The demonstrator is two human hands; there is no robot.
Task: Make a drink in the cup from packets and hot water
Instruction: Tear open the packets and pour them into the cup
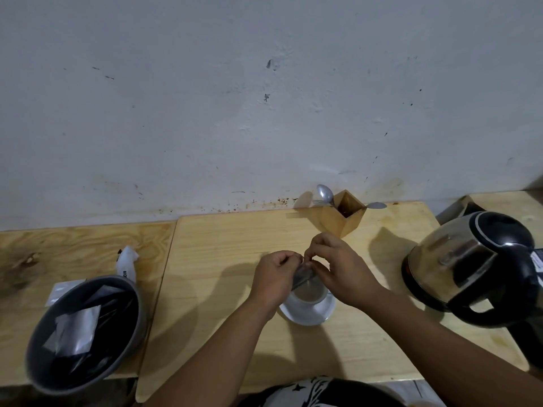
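A white cup (311,293) with pale brown liquid stands on a white saucer (314,314) in the middle of the wooden table. Directly above the cup both hands pinch a small dark packet (304,276). My left hand (274,277) grips its left side and my right hand (338,265) grips its top right. The packet's lower end points down toward the cup. A steel and black electric kettle (476,265) stands to the right of the cup.
A dark grey bowl (85,333) with several packets sits at the left edge. A crumpled white wrapper (127,261) lies behind it. A wooden holder (343,214) with spoons stands against the wall behind the hands.
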